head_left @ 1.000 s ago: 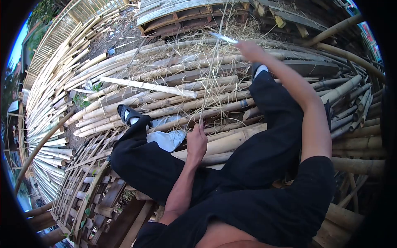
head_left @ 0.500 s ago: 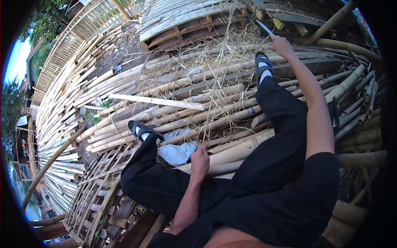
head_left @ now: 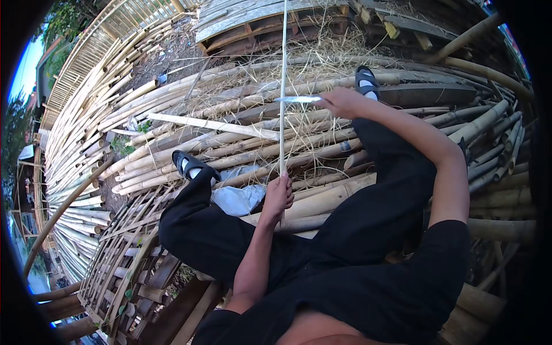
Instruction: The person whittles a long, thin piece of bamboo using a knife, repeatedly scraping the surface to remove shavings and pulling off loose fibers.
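My left hand (head_left: 278, 197) is closed round the lower end of a long, thin bamboo strip (head_left: 283, 75), which stands up away from me and runs past the top of the view. My right hand (head_left: 343, 103) grips a knife (head_left: 300, 99) by its handle, mostly hidden in the fingers. The blade points left and crosses the strip well beyond my left hand; it looks to be touching the strip. A flat, wider bamboo slat (head_left: 215, 127) lies on the poles to the left of the strip.
Bamboo poles (head_left: 230, 150) cover the ground under my sandalled feet. Pale shavings (head_left: 322, 63) are strewn over them. A wooden pallet (head_left: 270, 29) stands ahead, a whitish plastic bag (head_left: 238, 199) lies near my left hand, and a woven bamboo basket (head_left: 123, 253) is at lower left.
My right hand has brought the knife from the far upper right back and leftward to the strip. The strip now stands straighter, and my left hand still holds its lower end.
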A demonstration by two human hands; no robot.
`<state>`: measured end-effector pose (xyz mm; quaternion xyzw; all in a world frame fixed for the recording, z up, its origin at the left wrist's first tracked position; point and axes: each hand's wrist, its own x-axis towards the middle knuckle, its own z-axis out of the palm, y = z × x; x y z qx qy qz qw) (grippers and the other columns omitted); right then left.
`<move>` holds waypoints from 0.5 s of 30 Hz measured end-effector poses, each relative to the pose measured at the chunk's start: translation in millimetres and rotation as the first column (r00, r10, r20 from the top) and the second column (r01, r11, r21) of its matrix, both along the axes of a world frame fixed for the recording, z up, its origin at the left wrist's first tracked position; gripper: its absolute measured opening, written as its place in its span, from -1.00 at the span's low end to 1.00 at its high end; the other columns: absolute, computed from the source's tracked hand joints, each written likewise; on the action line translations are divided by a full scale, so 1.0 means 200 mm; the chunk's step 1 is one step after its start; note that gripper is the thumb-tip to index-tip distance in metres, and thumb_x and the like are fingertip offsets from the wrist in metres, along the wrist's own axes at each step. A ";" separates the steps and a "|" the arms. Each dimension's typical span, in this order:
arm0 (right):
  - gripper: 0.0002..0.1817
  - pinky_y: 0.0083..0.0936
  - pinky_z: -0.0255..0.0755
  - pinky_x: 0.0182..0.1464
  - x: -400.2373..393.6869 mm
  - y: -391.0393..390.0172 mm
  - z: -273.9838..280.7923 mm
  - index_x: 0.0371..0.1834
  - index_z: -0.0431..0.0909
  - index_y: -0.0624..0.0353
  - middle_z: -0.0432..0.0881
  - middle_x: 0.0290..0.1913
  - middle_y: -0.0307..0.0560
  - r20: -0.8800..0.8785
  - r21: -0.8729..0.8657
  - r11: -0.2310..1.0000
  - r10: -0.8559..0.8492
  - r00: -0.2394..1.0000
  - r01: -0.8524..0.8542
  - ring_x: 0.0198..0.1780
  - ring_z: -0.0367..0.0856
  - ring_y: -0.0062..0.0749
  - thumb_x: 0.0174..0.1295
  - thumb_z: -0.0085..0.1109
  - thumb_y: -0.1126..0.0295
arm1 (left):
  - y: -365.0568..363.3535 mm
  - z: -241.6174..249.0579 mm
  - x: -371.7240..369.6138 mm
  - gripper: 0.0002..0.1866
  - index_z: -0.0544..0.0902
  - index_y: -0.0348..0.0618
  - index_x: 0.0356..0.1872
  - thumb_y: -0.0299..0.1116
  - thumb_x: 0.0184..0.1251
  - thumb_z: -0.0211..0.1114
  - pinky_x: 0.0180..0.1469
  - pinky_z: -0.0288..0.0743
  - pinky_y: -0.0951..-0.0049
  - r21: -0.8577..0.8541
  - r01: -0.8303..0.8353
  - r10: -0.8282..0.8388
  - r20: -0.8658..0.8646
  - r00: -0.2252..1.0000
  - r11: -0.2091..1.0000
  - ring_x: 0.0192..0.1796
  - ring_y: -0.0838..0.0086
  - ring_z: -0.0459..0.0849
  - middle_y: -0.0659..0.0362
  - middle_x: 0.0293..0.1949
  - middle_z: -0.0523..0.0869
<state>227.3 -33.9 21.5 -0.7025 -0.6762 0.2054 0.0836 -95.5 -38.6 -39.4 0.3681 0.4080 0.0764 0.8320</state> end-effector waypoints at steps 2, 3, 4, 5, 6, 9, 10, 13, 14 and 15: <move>-0.54 -0.04 0.39 -0.13 -0.14 0.03 0.01 -0.28 0.51 0.25 0.58 -0.34 0.27 -0.046 -0.026 0.998 0.060 0.997 -0.061 -0.23 0.55 0.19 0.41 -0.24 0.06 | 0.01 0.02 0.03 -0.59 0.26 0.00 -0.53 -0.02 0.52 -0.10 -0.78 -0.13 0.63 0.040 0.000 -0.002 0.035 0.999 0.999 -0.81 0.73 0.02 0.41 -0.76 0.13; -0.53 -0.03 0.39 -0.13 -0.23 0.03 0.06 -0.29 0.51 0.26 0.58 -0.34 0.28 -0.041 -0.087 0.991 0.097 0.994 -0.101 -0.23 0.55 0.19 0.41 -0.24 0.06 | 0.02 0.03 0.04 -0.59 0.26 0.00 -0.53 -0.02 0.52 -0.10 -0.78 -0.13 0.63 0.040 0.002 -0.003 0.028 1.000 0.999 -0.81 0.73 0.02 0.41 -0.76 0.13; -0.53 -0.02 0.39 -0.12 -0.29 0.02 0.08 -0.30 0.51 0.26 0.58 -0.33 0.28 -0.038 -0.149 0.979 0.138 0.990 -0.142 -0.22 0.55 0.19 0.41 -0.25 0.06 | 0.02 0.04 0.05 -0.58 0.27 -0.02 -0.54 -0.01 0.51 -0.10 -0.77 -0.11 0.63 0.062 -0.005 0.002 0.035 0.999 0.998 -0.80 0.73 0.04 0.42 -0.75 0.13; -0.53 -0.02 0.39 -0.12 -0.34 0.01 0.07 -0.30 0.51 0.26 0.58 -0.33 0.28 -0.044 -0.151 0.978 0.140 0.989 -0.145 -0.22 0.55 0.19 0.41 -0.25 0.06 | 0.01 0.04 0.06 -0.57 0.27 -0.03 -0.55 -0.01 0.51 -0.10 -0.76 -0.09 0.63 0.083 -0.013 0.010 0.044 0.999 0.996 -0.78 0.73 0.06 0.42 -0.74 0.14; -0.53 -0.01 0.40 -0.14 -0.38 0.00 0.07 -0.31 0.51 0.26 0.58 -0.35 0.27 -0.045 -0.114 0.979 0.162 0.986 -0.166 -0.24 0.55 0.19 0.41 -0.24 0.07 | 0.01 0.01 0.06 -0.57 0.27 -0.03 -0.55 -0.01 0.51 -0.10 -0.76 -0.09 0.63 0.080 -0.016 0.013 0.041 0.999 0.997 -0.78 0.73 0.06 0.42 -0.74 0.14; -0.54 0.00 0.41 -0.18 -0.40 0.01 0.09 -0.31 0.50 0.27 0.58 -0.39 0.25 -0.037 -0.062 0.977 0.204 0.978 -0.206 -0.28 0.56 0.20 0.40 -0.22 0.07 | -0.01 -0.05 0.09 -0.54 0.32 -0.08 -0.56 -0.02 0.52 -0.11 -0.71 -0.02 0.64 0.403 -0.067 0.070 0.007 0.997 0.913 -0.72 0.75 0.11 0.40 -0.70 0.18; -0.55 0.00 0.41 -0.21 -0.40 0.01 0.10 -0.31 0.50 0.26 0.58 -0.42 0.23 -0.035 -0.043 0.974 0.222 0.974 -0.223 -0.30 0.56 0.20 0.40 -0.20 0.07 | -0.01 -0.04 0.08 -0.54 0.31 -0.09 -0.58 -0.03 0.52 -0.09 -0.71 -0.01 0.60 0.446 -0.060 0.077 -0.020 0.997 0.893 -0.73 0.73 0.12 0.39 -0.71 0.19; -0.59 -0.02 0.41 -0.27 -0.41 -0.02 0.02 -0.31 0.49 0.25 0.58 -0.47 0.20 -0.018 -0.038 0.958 0.285 0.959 -0.285 -0.36 0.56 0.20 0.38 -0.15 0.09 | -0.01 -0.05 0.09 -0.52 0.33 -0.14 -0.60 -0.06 0.52 -0.08 -0.68 0.03 0.53 0.622 -0.022 0.110 -0.104 0.988 0.782 -0.69 0.69 0.15 0.36 -0.70 0.24; -0.59 -0.02 0.41 -0.27 -0.41 -0.02 0.02 -0.31 0.49 0.25 0.58 -0.47 0.20 -0.021 -0.043 0.957 0.287 0.958 -0.288 -0.36 0.56 0.20 0.38 -0.15 0.09 | -0.01 -0.04 0.10 -0.51 0.36 -0.18 -0.60 -0.08 0.52 -0.07 -0.64 0.06 0.49 0.741 0.020 0.143 -0.156 0.977 0.671 -0.65 0.68 0.16 0.35 -0.70 0.27; -0.60 -0.03 0.41 -0.29 -0.41 -0.01 0.01 -0.31 0.49 0.24 0.57 -0.48 0.21 -0.010 -0.038 0.954 0.296 0.955 -0.296 -0.37 0.56 0.20 0.37 -0.13 0.09 | -0.01 -0.03 0.10 -0.51 0.36 -0.18 -0.60 -0.08 0.52 -0.07 -0.64 0.06 0.49 0.738 0.018 0.145 -0.157 0.977 0.675 -0.65 0.68 0.16 0.35 -0.70 0.27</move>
